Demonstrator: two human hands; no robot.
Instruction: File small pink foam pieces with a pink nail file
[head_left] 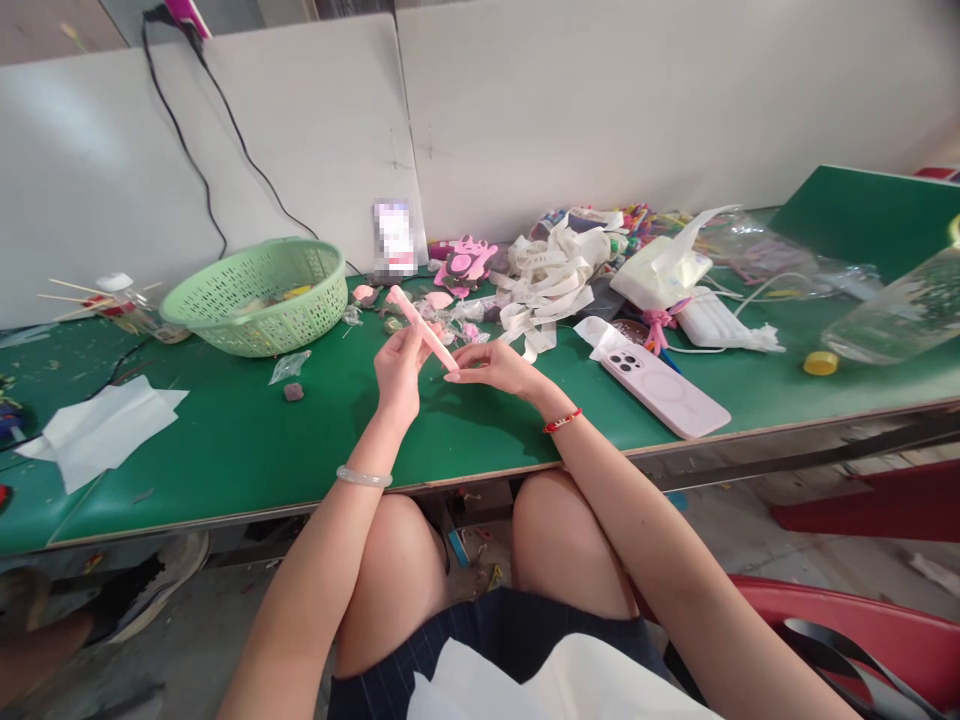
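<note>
A long, flat pink strip (424, 330) is held slantwise above the green table (330, 430), its far end up and to the left. My left hand (399, 368) is closed around the strip's middle. At the strip's lower right end, my right hand (499, 368) pinches it between thumb and fingers. Just beyond my hands lie small pink pieces (439, 300) and a bright pink cut-out shape (466, 262). What the strip is made of I cannot tell.
A green basket (259, 300) stands left, near white paper (109, 430). White ribbons (551, 270) are heaped at the back. On the right are a tissue pack (660, 272), a pink phone (664, 390), a yellow cap (820, 363) and a large clear bottle (900, 305).
</note>
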